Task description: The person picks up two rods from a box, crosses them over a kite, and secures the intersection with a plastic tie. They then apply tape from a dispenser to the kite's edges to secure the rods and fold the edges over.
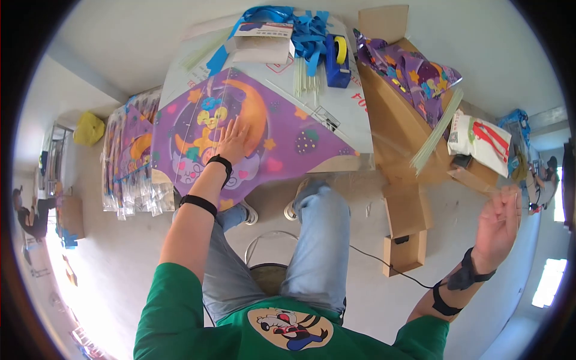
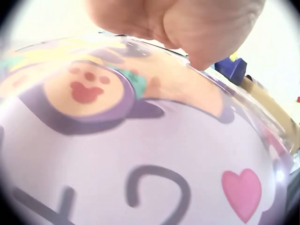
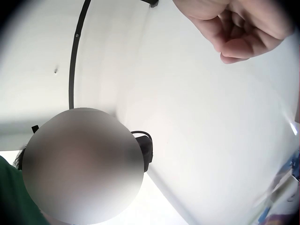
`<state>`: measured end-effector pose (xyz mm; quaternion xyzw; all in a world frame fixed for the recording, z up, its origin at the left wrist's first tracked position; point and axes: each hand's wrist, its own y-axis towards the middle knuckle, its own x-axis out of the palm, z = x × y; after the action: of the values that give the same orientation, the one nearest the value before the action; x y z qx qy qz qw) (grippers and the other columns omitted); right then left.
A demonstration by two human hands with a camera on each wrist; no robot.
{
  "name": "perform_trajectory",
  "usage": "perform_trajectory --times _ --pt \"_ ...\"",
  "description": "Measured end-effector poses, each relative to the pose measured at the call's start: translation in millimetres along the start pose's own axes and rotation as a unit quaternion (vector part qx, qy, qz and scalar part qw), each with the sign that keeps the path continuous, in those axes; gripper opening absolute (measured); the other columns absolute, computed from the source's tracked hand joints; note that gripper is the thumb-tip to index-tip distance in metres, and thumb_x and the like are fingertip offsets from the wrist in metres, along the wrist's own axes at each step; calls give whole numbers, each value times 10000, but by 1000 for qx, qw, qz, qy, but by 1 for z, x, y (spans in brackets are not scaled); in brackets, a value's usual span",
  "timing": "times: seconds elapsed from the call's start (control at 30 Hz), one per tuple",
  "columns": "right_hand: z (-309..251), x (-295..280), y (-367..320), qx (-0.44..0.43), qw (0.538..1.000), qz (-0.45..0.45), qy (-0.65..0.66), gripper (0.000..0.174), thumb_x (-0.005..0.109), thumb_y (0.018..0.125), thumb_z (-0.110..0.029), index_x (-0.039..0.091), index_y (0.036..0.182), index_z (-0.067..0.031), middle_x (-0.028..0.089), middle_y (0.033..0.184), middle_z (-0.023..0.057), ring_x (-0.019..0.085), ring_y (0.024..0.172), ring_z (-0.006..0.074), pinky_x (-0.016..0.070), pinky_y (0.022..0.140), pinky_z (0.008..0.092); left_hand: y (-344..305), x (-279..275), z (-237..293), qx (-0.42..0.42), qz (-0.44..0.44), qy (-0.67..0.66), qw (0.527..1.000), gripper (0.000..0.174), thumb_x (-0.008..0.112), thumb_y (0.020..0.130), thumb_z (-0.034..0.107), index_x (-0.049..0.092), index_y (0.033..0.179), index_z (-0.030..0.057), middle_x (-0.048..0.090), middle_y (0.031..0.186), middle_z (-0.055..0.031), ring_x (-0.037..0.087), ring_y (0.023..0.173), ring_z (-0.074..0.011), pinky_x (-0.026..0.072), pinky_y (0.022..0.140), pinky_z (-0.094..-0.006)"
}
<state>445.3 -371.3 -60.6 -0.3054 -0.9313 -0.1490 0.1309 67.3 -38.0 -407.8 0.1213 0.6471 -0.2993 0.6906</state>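
Note:
A purple kite (image 1: 282,123) printed with a moon, stars and a yellow cartoon animal lies spread on the table, its lower part over the front edge. My left hand (image 1: 234,141) rests on it with fingers extended, over the orange moon. In the left wrist view the heel of the left hand (image 2: 183,28) shows above the printed kite sheet (image 2: 197,145). Off to the right, my right hand (image 1: 499,225) is raised away from the table. Its fingers are curled in, and the right wrist view shows nothing held in this hand (image 3: 239,30).
Blue ribbons (image 1: 309,36), a white box (image 1: 261,45) and a blue tape dispenser (image 1: 339,63) lie at the table's back. Rightward stands a long cardboard box (image 1: 390,108) with more purple kites (image 1: 414,78) and pale rods (image 1: 438,129). Bagged kites (image 1: 129,156) hang left.

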Motion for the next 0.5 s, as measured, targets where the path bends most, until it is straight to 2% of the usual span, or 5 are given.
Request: perform_trajectory --times 0.13,0.2,0.23,0.3,0.5 --pt "-4 -26 -11 8 998 -19 67 37 463 937 -27 435 921 -8 411 805 42 388 658 92 364 521 176 6 9 13 -7 56 25 998 574 485 905 359 324 1399 115 219 1481 -178 204 1372 -348 196 1104 -476" --pt "-7 -36 -15 6 998 -12 60 44 469 930 -16 428 917 -11 406 805 43 386 661 94 362 518 175 14 -6 20 70 171 -45 982 428 572 849 241 504 1240 84 458 1310 -181 407 1237 -352 327 1025 -452" --pt "-8 -41 -17 1 999 -14 50 57 475 924 -6 420 912 -13 400 805 45 384 664 95 360 515 175 22 -14 25 72 164 -41 983 428 572 849 241 504 1240 84 458 1310 -181 407 1237 -352 327 1025 -452" --pt "-6 -53 -21 -5 998 -6 67 61 474 924 -6 416 911 -16 394 806 45 381 665 97 357 512 176 44 -29 41 120 141 -171 968 226 605 787 180 626 982 66 586 1065 -146 517 1066 -331 414 923 -416" --pt "-5 -78 -29 -10 995 32 89 74 466 932 -15 399 902 -26 374 803 45 368 647 97 341 517 176 117 -44 87 206 112 -140 962 158 659 737 138 650 891 102 593 949 -124 540 1014 -319 441 883 -403"
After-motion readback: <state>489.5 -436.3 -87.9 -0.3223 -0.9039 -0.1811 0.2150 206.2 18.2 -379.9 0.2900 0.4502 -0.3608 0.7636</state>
